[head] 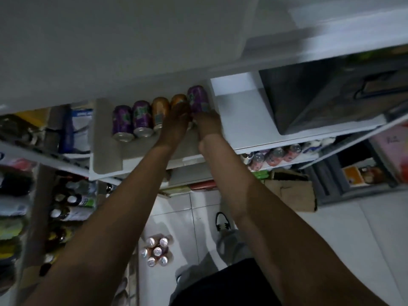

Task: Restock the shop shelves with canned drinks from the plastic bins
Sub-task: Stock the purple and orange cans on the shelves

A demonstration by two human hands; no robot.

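A row of drink cans stands on the white upper shelf [238, 120]: two purple cans [132, 120], an orange can [159, 111], then another orange can [179, 101] and a purple can [197, 99]. My left hand [175, 124] is wrapped round the second orange can. My right hand [207, 124] grips the rightmost purple can at its base. Both arms reach up and forward. My fingers are hidden behind the cans. A cluster of several pink cans [157, 251] stands on the floor below.
A dark grey bin [320, 98] sits on the same shelf to the right. Pink cans [273, 156] line the shelf edge beneath. Stocked shelves [33, 195] run down the left. A cardboard box [291, 191] and crates stand on the white tiled floor.
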